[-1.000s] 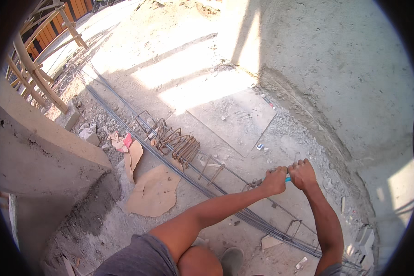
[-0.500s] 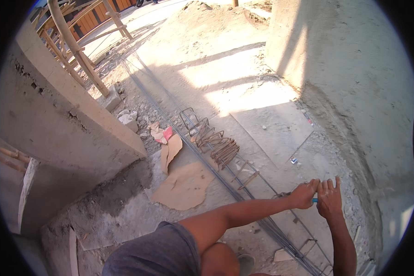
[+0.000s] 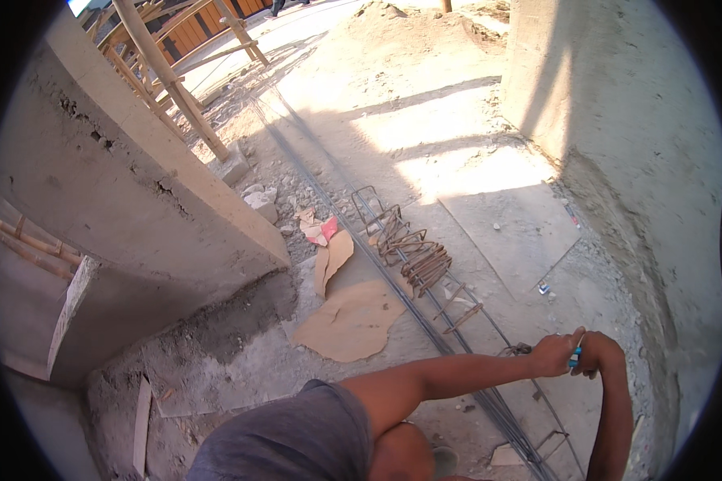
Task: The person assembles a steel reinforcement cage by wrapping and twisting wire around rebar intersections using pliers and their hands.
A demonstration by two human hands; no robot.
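Observation:
My left hand (image 3: 553, 355) is closed, its arm stretched to the right across the steel bars. Just beyond it, my right hand (image 3: 604, 353) bends at the wrist with curled fingers, meeting the left. Between them shows a small tool with a blue-and-white handle (image 3: 575, 357); its working end is hidden. Below the hands lie long steel reinforcing bars (image 3: 489, 397) with square stirrups spaced along them. Beside my left hand, a dark clump of wire (image 3: 520, 349) sits at a bar. Farther up the bars, several rusty stirrups (image 3: 429, 268) are bunched together.
Torn brown cardboard (image 3: 353, 325) lies left of the bars, near broken stones (image 3: 261, 200). A concrete column (image 3: 160, 192) rises at the left and a rough plastered wall (image 3: 642, 104) at the right. Bamboo poles (image 3: 172, 80) and a sand heap (image 3: 393, 40) stand farther off.
My right hand has gone from raised, straighter fingers to a bent wrist with curled fingers. More of the blue-and-white handle shows. The whole view has shifted, so the scene sits farther right.

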